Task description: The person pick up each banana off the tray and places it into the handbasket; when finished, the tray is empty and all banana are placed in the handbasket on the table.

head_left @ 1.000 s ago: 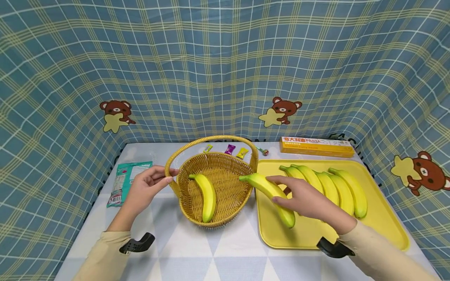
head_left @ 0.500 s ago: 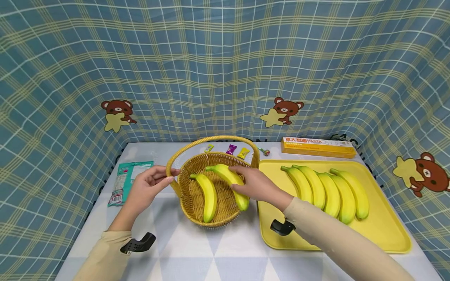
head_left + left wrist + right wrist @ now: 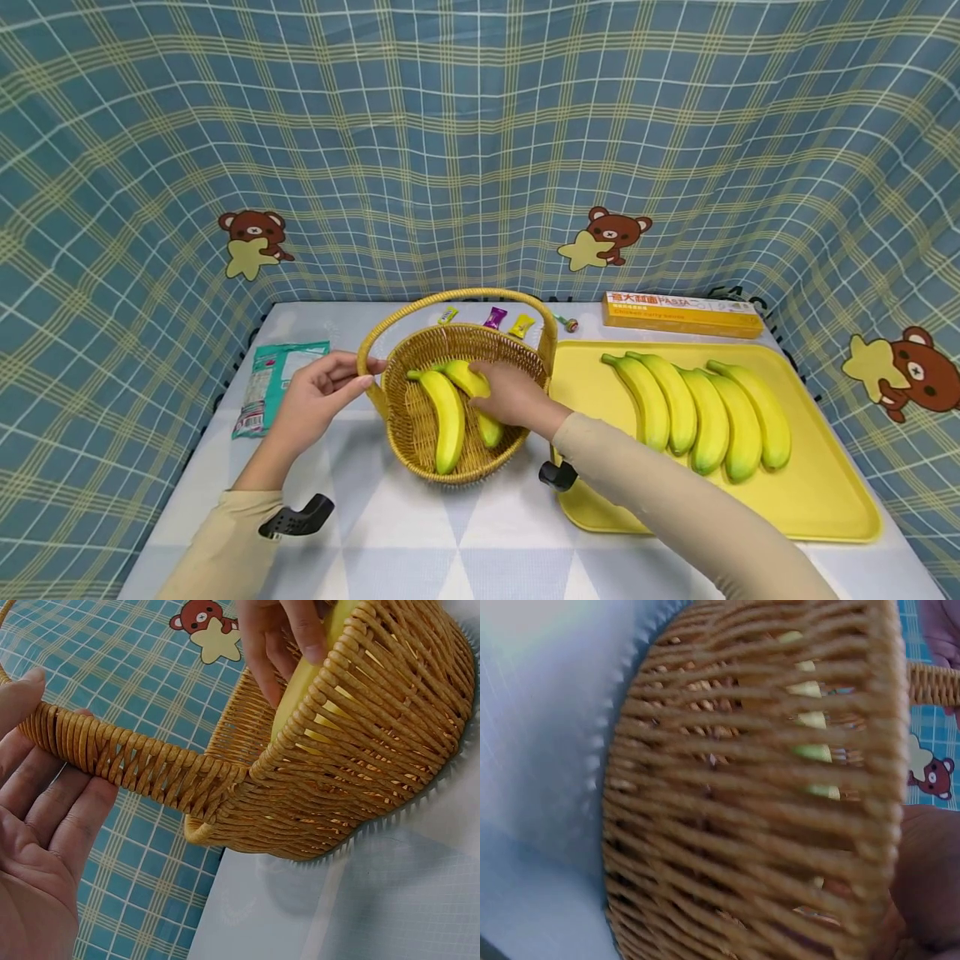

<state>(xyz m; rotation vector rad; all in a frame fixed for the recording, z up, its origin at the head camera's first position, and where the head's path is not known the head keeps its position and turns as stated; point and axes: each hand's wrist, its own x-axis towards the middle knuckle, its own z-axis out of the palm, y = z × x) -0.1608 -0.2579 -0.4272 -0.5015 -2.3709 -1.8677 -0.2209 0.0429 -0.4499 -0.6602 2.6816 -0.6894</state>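
Just now, at centre frame, the right hand (image 3: 510,398) grips a banana (image 3: 474,385) low inside the basket (image 3: 517,350) beside another banana (image 3: 444,410), while the left hand (image 3: 318,400) pinches the handle (image 3: 369,354); careless letting go could tip the basket.

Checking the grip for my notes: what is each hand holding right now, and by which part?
The right hand holds a banana around its middle, inside the basket. The left hand holds the basket handle near its base.
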